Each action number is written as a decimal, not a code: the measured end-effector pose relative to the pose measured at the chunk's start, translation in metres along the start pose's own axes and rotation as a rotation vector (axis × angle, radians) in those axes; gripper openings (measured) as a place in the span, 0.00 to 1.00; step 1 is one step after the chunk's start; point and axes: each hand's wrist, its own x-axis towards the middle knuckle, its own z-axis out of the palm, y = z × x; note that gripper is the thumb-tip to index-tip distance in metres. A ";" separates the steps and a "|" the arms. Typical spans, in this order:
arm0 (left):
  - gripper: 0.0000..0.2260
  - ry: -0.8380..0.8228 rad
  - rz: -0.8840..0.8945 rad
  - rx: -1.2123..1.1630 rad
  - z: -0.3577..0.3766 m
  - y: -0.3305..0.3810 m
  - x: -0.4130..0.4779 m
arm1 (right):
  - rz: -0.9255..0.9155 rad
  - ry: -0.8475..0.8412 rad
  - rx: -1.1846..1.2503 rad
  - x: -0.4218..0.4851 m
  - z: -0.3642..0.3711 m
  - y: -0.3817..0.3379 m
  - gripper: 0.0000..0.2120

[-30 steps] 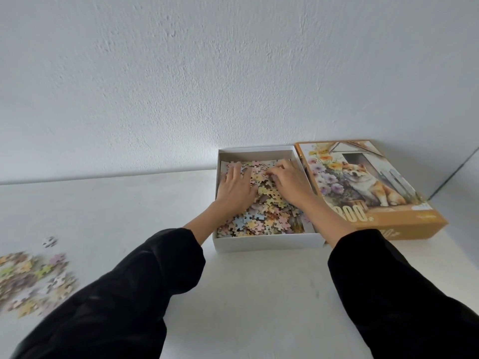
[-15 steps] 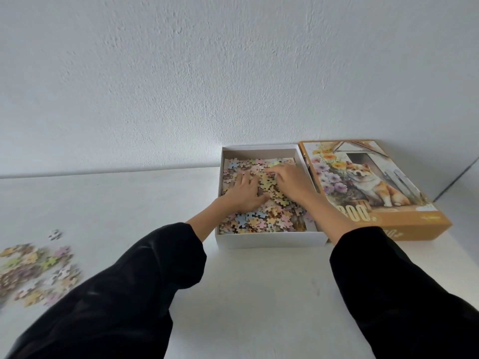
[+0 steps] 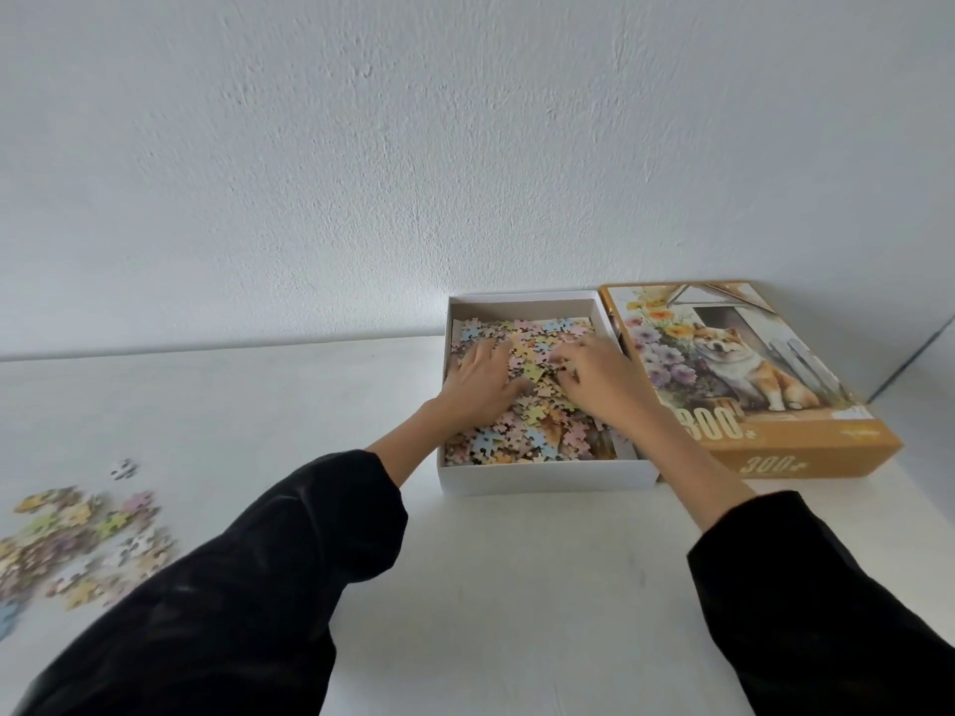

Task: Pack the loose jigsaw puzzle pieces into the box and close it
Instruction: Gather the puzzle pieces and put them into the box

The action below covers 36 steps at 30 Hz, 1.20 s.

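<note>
Operator body | sleeves [image 3: 268, 576]: black, long, loose-fitting, matte fabric, both arms | cuffs: pushed back, forearms bare | hands [image 3: 478, 387]: bare, ungloved

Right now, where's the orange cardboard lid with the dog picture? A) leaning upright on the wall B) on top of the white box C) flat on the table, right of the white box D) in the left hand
C: the orange cardboard lid with the dog picture lies flat on the table, picture up, beside the right wall of the open white box; both hands are inside the box on the pieces.
</note>
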 end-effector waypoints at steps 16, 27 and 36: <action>0.24 -0.061 -0.034 -0.015 -0.005 0.004 0.000 | -0.035 -0.174 0.103 -0.013 0.001 -0.002 0.24; 0.23 -0.006 -0.047 0.090 0.005 0.002 0.007 | 0.079 -0.180 0.074 0.019 0.015 0.002 0.20; 0.16 0.311 0.198 -0.012 -0.017 0.000 -0.009 | 0.086 0.074 0.364 0.022 -0.002 -0.007 0.16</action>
